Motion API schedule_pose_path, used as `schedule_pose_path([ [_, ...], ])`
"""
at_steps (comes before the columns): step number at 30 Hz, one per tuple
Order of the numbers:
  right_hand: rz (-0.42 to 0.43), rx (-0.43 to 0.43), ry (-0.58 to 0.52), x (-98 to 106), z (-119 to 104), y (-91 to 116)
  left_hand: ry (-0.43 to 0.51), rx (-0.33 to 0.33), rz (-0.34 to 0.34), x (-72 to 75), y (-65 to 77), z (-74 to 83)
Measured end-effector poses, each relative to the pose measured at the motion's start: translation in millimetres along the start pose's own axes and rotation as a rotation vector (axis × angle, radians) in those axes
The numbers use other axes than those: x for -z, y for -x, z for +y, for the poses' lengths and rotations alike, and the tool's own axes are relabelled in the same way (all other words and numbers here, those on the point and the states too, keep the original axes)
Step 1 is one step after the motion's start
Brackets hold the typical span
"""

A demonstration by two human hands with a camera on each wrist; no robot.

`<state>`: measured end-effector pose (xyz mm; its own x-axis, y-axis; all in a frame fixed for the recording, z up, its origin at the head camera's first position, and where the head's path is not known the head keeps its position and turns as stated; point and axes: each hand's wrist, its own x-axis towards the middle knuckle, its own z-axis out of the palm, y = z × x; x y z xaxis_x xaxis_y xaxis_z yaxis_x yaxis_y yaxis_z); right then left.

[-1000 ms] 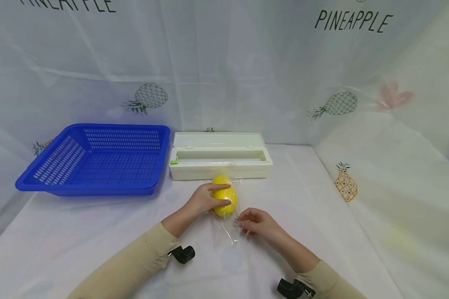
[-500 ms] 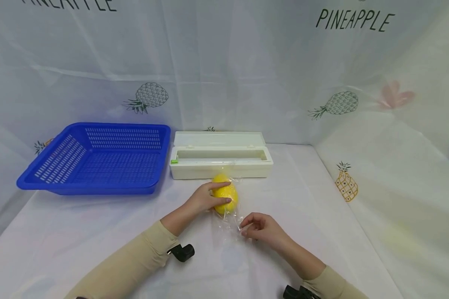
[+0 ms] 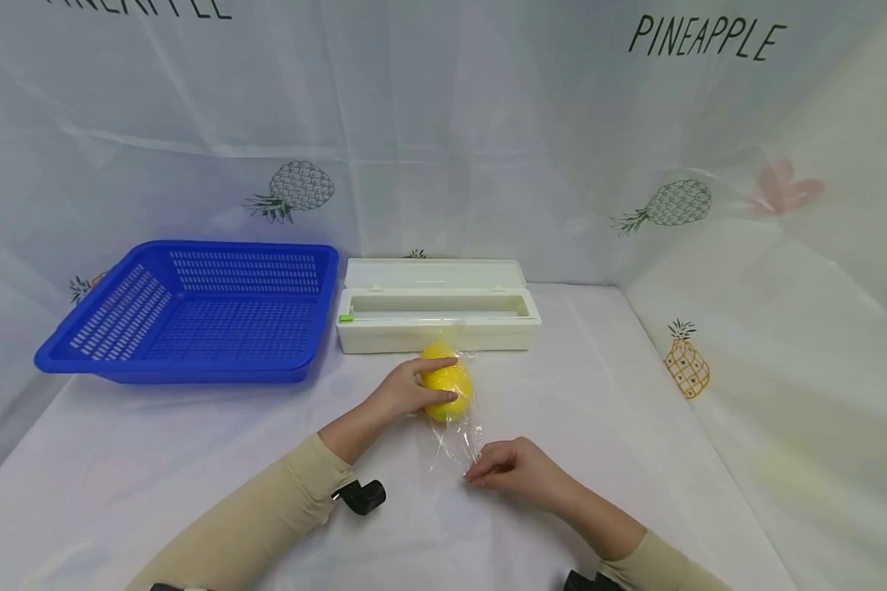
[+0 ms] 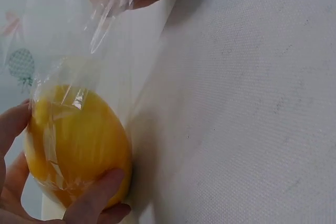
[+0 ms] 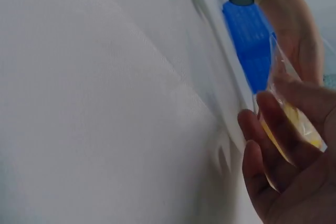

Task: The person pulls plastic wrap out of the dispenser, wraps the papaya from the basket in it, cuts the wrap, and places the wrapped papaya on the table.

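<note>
White cloth, one: spread over the work surface, lightly creased, with faint pastel spots. Blue basket, one: plastic, slotted walls, at the far left. White box, one: long and low, lid tipped back, narrow recess along the top, to the right of the basket. Clear film, one piece: thin, glossy, wrinkled, drawn into a loose tail toward the person. Left hand: curled around the yellow fruit, gripping through the film. Right hand: film tail pinched between thumb and forefinger, other fingers bent, nearer the person than the fruit. Yellow fruit, one: near the box's front face, on or slightly above the cloth (which of the two, impossible to tell); oval, plump, bright lemon yellow from above, deeper and more golden in the left wrist view; smooth under the wrap, white glints and fine crease lines across the surface. Green tab, one: small, at the box's left end.
</note>
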<state>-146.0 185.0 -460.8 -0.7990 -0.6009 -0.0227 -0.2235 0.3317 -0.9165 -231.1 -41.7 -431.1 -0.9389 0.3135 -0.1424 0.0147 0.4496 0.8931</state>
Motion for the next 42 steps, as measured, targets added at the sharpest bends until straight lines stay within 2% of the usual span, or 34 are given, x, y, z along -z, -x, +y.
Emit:
schedule_pose_path([
  [3, 0.033, 0.06, 0.01, 6.8, -0.6, 5.9, -0.012, -0.003, -0.002, -0.7, -0.5, 0.6],
  [6, 0.109, 0.162, 0.075, 10.9, 2.1, 9.6, -0.013, 0.003, -0.007, -0.9, -1.0, 1.0],
  [11, 0.204, 0.385, 0.336, 7.4, 10.1, 5.1, 0.015, 0.036, -0.016, 1.0, -2.2, 1.5],
  [18, 0.256, 0.562, 0.62, 0.6, 13.0, -6.8, 0.043, 0.042, -0.036, 2.8, -3.3, 1.5],
  [20, 0.274, 0.63, 0.673, 0.9, 13.3, -9.7, 0.048, 0.04, -0.039, 2.6, -3.5, 1.5],
  [23, 0.288, 0.692, 0.688, 3.0, 13.3, -11.8, 0.047, 0.038, -0.043, 1.9, -3.8, 1.4],
  [27, 0.258, 0.661, 0.594, 7.6, 11.8, -11.6, 0.038, 0.034, -0.04, 1.3, -4.2, 0.4],
  [34, 0.132, 0.47, 0.356, 14.6, 8.0, -17.5, 0.013, 0.004, -0.068, 3.2, -3.6, -2.1],
  [37, 0.096, 0.421, 0.265, 14.2, 7.1, -19.3, -0.004, -0.015, -0.082, 5.2, -3.5, -4.3],
  [40, 0.084, 0.393, 0.223, 14.1, 6.9, -19.5, -0.031, -0.035, -0.089, 9.3, -0.9, -5.9],
  [42, 0.079, 0.363, 0.209, 14.2, 5.9, -19.3, -0.066, -0.049, -0.064, 13.1, 3.2, -6.4],
])
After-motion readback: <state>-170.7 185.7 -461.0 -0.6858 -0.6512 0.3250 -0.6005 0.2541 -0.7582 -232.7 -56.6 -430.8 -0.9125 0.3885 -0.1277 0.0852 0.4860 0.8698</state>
